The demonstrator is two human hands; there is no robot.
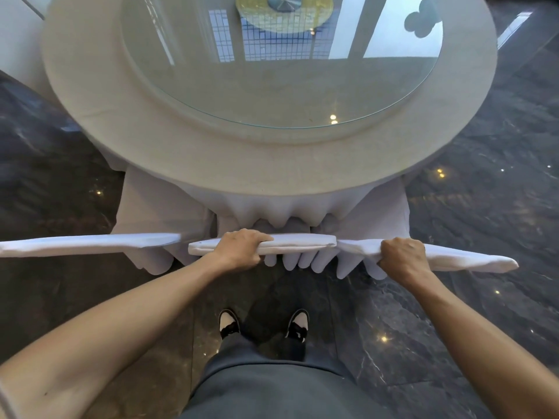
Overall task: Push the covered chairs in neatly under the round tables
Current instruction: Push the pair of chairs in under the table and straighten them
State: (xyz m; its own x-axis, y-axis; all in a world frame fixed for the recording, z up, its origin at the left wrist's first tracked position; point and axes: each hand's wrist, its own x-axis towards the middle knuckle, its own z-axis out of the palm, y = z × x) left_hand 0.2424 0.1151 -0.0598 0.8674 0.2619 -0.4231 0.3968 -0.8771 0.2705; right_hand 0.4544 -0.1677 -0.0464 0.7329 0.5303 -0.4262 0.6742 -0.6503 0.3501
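Tablecloth: plain off-white, greyer in the shade of its hanging folds
Glass top: clear with a green-tinted edge — reflects a blue-white window grid
Centre disc: yellow-green ring round a steel-grey hub
Chair covers — left, middle, right: plain white, 3 in a row, faint bluish cast
Floor: glossy black-grey marble, pale veins, small warm light spots
Shoes: black with white panels
Trousers: plain dark grey
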